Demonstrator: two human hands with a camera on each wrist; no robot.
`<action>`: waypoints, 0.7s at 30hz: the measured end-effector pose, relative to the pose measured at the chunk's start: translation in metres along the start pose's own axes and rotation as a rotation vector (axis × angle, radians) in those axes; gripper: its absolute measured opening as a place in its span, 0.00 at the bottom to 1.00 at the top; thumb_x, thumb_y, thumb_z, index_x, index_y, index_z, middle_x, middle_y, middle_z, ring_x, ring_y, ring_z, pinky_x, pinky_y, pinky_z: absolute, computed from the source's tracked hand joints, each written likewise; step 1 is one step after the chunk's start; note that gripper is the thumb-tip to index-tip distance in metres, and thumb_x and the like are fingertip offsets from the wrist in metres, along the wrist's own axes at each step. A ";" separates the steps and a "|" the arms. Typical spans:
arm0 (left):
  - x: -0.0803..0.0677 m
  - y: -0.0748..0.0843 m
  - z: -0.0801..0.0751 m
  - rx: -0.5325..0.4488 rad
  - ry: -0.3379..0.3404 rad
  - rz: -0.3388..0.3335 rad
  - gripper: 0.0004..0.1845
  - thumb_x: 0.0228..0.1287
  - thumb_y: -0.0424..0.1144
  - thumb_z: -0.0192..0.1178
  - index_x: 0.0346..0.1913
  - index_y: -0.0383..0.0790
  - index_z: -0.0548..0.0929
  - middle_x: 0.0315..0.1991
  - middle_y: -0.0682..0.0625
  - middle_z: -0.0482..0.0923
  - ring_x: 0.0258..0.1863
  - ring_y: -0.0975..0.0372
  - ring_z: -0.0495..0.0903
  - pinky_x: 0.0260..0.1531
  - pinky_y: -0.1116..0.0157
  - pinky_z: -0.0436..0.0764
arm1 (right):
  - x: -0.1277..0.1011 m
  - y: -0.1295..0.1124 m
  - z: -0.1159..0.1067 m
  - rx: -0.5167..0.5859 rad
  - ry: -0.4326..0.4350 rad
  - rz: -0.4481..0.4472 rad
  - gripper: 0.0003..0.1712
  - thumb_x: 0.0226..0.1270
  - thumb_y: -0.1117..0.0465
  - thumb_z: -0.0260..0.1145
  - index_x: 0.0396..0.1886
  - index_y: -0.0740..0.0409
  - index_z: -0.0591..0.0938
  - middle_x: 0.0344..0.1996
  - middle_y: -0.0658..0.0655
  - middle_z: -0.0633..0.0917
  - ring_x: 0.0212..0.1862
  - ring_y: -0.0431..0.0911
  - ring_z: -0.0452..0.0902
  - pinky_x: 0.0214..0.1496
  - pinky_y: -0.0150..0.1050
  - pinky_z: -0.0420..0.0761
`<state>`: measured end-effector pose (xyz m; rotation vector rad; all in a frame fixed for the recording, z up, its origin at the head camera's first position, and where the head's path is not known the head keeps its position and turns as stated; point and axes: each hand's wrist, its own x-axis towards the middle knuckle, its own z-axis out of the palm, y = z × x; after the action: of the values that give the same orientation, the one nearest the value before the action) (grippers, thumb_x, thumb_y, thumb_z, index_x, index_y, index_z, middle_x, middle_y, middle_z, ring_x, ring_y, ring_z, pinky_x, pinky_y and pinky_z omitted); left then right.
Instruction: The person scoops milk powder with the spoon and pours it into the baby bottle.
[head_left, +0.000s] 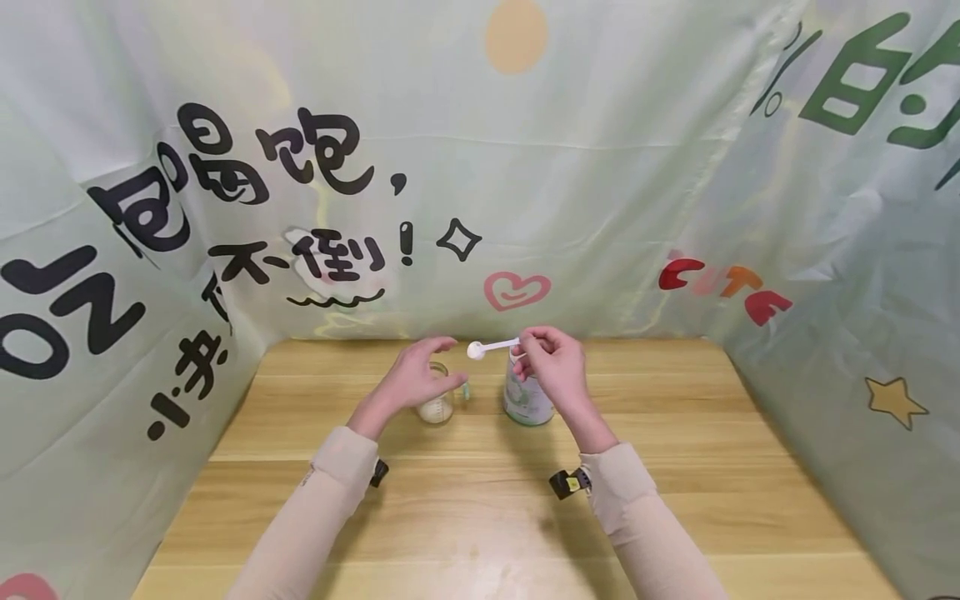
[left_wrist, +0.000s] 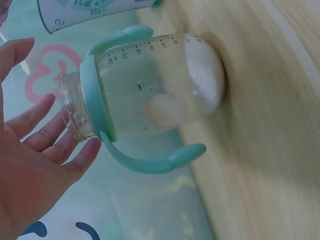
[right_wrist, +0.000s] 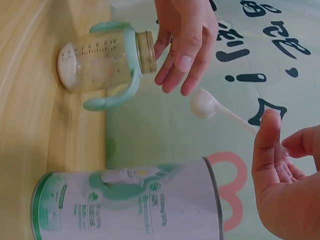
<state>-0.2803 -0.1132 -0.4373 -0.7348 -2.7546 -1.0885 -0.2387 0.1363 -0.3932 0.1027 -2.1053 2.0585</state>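
Observation:
A clear baby bottle (left_wrist: 145, 80) with a mint-green collar and two side handles stands upright and uncapped on the table. White powder (left_wrist: 205, 75) lies at its bottom. My left hand (head_left: 408, 375) is beside the bottle's mouth, fingers spread and loosely bent, holding nothing. My right hand (head_left: 557, 365) pinches the thin handle of a white measuring scoop (right_wrist: 204, 104) between thumb and fingers. The scoop's bowl points left, between the bottle and a white-and-green milk powder can (right_wrist: 125, 200). Above that can is my right hand, partly covering its top in the head view.
The wooden table (head_left: 480, 517) carries the bottle at left of centre and the can at right. Printed fabric walls (head_left: 600, 208) close off the back and both sides. Each wrist wears a small black camera (head_left: 564, 483).

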 end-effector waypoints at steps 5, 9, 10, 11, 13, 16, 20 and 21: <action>-0.003 -0.002 -0.001 0.002 0.008 0.003 0.38 0.63 0.51 0.75 0.70 0.33 0.77 0.69 0.39 0.79 0.68 0.46 0.79 0.72 0.48 0.75 | 0.001 0.000 0.007 -0.014 -0.018 -0.016 0.10 0.78 0.64 0.62 0.48 0.69 0.84 0.30 0.63 0.89 0.21 0.42 0.83 0.25 0.34 0.84; -0.006 -0.004 -0.002 0.001 0.010 -0.004 0.38 0.63 0.51 0.74 0.70 0.33 0.78 0.68 0.39 0.80 0.68 0.46 0.79 0.72 0.48 0.76 | 0.003 0.001 0.011 -0.022 -0.028 -0.017 0.11 0.78 0.64 0.63 0.48 0.68 0.84 0.27 0.53 0.89 0.21 0.42 0.83 0.25 0.35 0.85; -0.007 -0.005 -0.003 0.001 0.009 -0.010 0.38 0.63 0.51 0.74 0.70 0.33 0.78 0.68 0.39 0.80 0.68 0.46 0.78 0.72 0.48 0.76 | 0.003 0.001 0.012 -0.021 -0.032 -0.016 0.11 0.78 0.64 0.63 0.48 0.68 0.84 0.26 0.52 0.89 0.21 0.42 0.83 0.25 0.35 0.85; -0.007 -0.006 -0.003 0.002 0.010 -0.015 0.37 0.63 0.51 0.74 0.70 0.34 0.78 0.68 0.39 0.80 0.69 0.46 0.78 0.72 0.47 0.75 | 0.003 0.002 0.013 -0.020 -0.036 -0.014 0.11 0.78 0.64 0.63 0.48 0.68 0.84 0.26 0.52 0.89 0.21 0.42 0.83 0.25 0.35 0.85; -0.008 -0.007 -0.003 0.003 0.010 -0.024 0.38 0.62 0.52 0.74 0.70 0.34 0.78 0.69 0.40 0.80 0.69 0.46 0.78 0.72 0.47 0.75 | 0.003 0.001 0.016 -0.018 -0.045 -0.015 0.11 0.78 0.64 0.63 0.48 0.68 0.84 0.27 0.53 0.89 0.21 0.42 0.83 0.25 0.35 0.86; -0.010 -0.010 -0.005 0.006 0.015 -0.025 0.38 0.62 0.52 0.74 0.70 0.34 0.78 0.68 0.39 0.80 0.69 0.45 0.78 0.72 0.47 0.74 | 0.002 0.001 0.020 -0.010 -0.062 -0.013 0.10 0.78 0.64 0.63 0.49 0.68 0.84 0.28 0.56 0.89 0.21 0.42 0.83 0.25 0.35 0.86; -0.013 -0.013 -0.007 0.005 0.028 -0.019 0.38 0.62 0.52 0.73 0.69 0.32 0.78 0.67 0.39 0.81 0.69 0.44 0.78 0.72 0.46 0.75 | 0.001 0.001 0.025 -0.004 -0.084 -0.010 0.10 0.79 0.64 0.63 0.49 0.68 0.84 0.31 0.62 0.89 0.21 0.42 0.84 0.26 0.35 0.86; -0.014 -0.014 -0.007 0.003 0.033 -0.020 0.38 0.62 0.52 0.73 0.69 0.32 0.78 0.67 0.38 0.81 0.69 0.44 0.78 0.72 0.46 0.75 | 0.001 0.001 0.026 -0.006 -0.088 -0.008 0.10 0.78 0.64 0.63 0.49 0.68 0.84 0.32 0.64 0.89 0.21 0.42 0.83 0.26 0.35 0.86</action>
<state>-0.2749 -0.1324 -0.4442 -0.6845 -2.7412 -1.0893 -0.2425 0.1102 -0.3945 0.2036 -2.1578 2.0786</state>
